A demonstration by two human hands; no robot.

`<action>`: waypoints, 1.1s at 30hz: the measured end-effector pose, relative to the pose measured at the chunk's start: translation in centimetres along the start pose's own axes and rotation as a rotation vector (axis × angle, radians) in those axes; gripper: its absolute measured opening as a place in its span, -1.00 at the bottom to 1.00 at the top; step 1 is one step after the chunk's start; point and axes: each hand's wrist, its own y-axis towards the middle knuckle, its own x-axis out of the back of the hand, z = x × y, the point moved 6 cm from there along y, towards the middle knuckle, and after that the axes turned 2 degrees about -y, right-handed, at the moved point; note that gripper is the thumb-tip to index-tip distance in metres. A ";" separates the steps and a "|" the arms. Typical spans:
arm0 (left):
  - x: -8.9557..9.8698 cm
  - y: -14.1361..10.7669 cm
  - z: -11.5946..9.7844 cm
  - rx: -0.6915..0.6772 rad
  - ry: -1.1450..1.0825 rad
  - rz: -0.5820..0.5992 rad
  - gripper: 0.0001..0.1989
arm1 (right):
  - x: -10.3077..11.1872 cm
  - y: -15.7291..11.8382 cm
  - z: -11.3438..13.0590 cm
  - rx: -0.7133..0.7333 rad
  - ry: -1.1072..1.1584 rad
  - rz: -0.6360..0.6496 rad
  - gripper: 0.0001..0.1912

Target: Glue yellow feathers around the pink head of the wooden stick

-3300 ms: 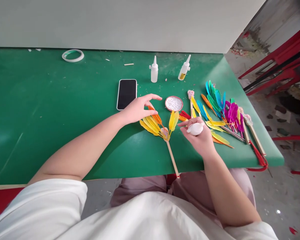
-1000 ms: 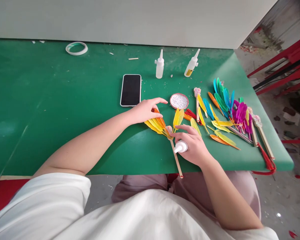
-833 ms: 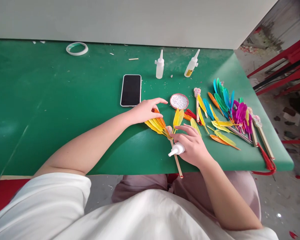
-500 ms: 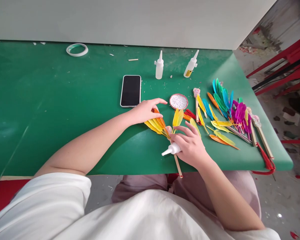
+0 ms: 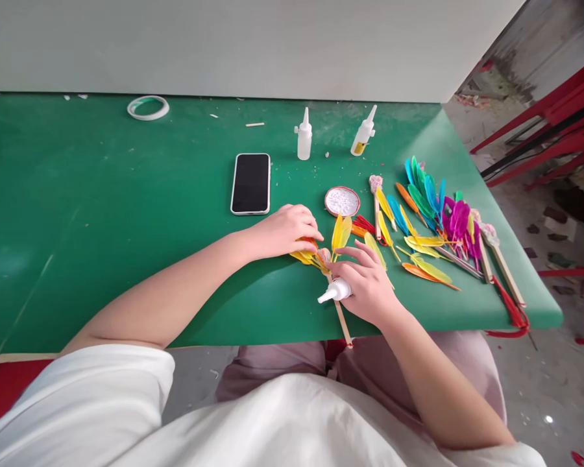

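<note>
A wooden stick (image 5: 341,321) with a pinkish decorated head (image 5: 324,255) lies before me, its lower end at the table's front edge. Yellow and orange feathers (image 5: 302,257) fan out left of that head, and a yellow pair (image 5: 340,232) stands up on its right. My left hand (image 5: 292,230) is closed over the left feathers and hides most of them. In my right hand (image 5: 367,282) is a white glue bottle (image 5: 335,290), its nozzle pointing left across the stick. The fingertips of that hand reach the base of the right-hand feathers.
On the green table (image 5: 126,194) lie a phone (image 5: 251,184), a dish of white bits (image 5: 342,202) and a tape roll (image 5: 148,108). Two glue bottles (image 5: 304,137) stand at the back. Loose feathers (image 5: 425,267) and several decorated sticks (image 5: 503,266) cover the right side.
My left hand has come down and its fingers have closed over the left feathers, covering more of them. My right hand keeps its hold on the glue bottle. The view has shifted slightly.
</note>
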 end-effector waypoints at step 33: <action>1.2 -2.1 -1.1 -0.101 0.211 -0.517 -0.80 | 5.1 2.9 -8.9 -0.668 1.175 -0.362 -0.63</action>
